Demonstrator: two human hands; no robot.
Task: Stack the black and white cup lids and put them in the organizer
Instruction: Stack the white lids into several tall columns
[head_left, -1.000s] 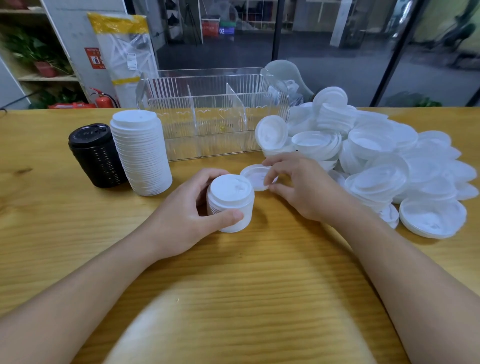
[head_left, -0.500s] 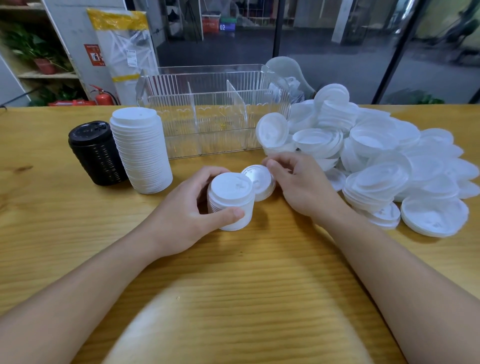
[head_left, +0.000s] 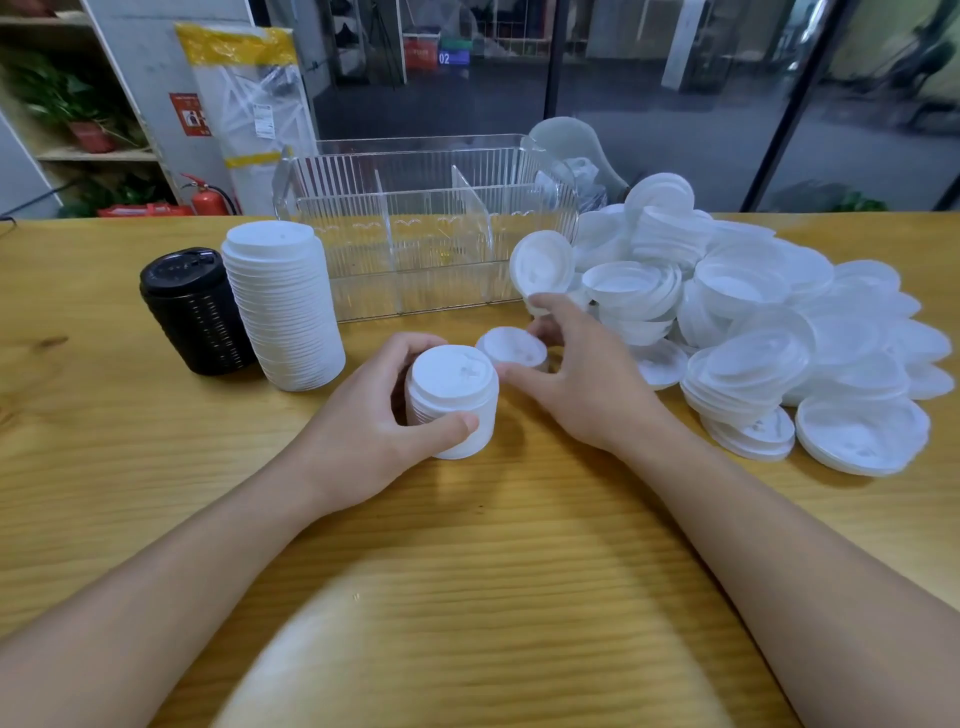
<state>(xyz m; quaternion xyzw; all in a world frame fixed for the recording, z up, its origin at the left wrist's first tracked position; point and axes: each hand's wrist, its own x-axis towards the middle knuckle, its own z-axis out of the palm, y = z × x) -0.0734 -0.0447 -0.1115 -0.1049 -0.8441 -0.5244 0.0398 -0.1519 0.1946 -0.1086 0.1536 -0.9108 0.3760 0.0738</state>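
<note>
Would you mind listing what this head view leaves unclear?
- Right hand: fingertips behind the single lid, grip unclear.
- Short white stack: the left hand covers its side, so no count.
- Organizer: clear walls blur its contents.

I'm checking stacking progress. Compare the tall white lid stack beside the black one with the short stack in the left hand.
The tall white plastic lid stack stands untouched; the short white lid stack is gripped by the left hand. The tall one holds far more lids and leans slightly. Both stand on the wooden table.
</note>
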